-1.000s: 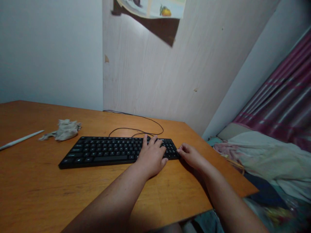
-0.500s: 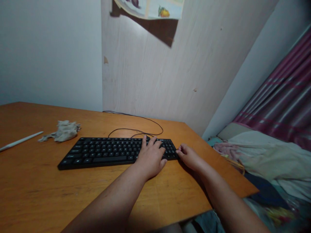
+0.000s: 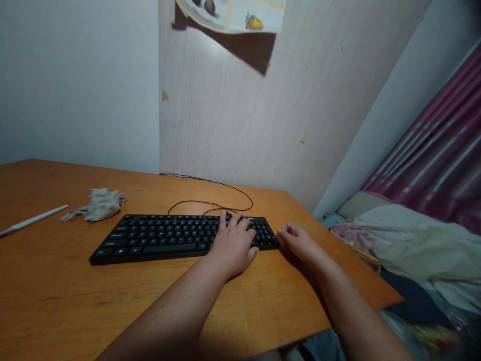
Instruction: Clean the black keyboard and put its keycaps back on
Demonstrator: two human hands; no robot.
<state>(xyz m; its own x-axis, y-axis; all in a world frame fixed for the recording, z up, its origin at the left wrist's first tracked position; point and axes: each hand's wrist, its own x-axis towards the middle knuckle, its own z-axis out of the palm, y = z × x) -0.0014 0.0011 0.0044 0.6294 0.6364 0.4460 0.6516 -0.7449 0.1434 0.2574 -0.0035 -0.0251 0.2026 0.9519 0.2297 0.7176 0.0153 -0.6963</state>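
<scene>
A black keyboard (image 3: 169, 238) lies on the wooden table, its long side running left to right. My left hand (image 3: 233, 245) rests on its right part with the fingers spread over the keys, covering some of them. Just off the keyboard's right end is my right hand (image 3: 296, 240), with thumb and fingertips pinched together. Whatever the pinch holds, if anything, is too small or hidden to make out. Behind the keyboard its thin black cable (image 3: 210, 201) curls across the tabletop.
A crumpled greyish cloth (image 3: 103, 204) sits left of the keyboard's far corner. Farther left is a white pen-like stick (image 3: 35, 219). The table (image 3: 112, 306) meets a wall panel (image 3: 225, 125) behind; bedding (image 3: 421, 245) lies beyond its right edge.
My right hand has shifted slightly right, away from the keyboard's right end. The left hand stays spread on the keys. The whole view has tilted up a little.
</scene>
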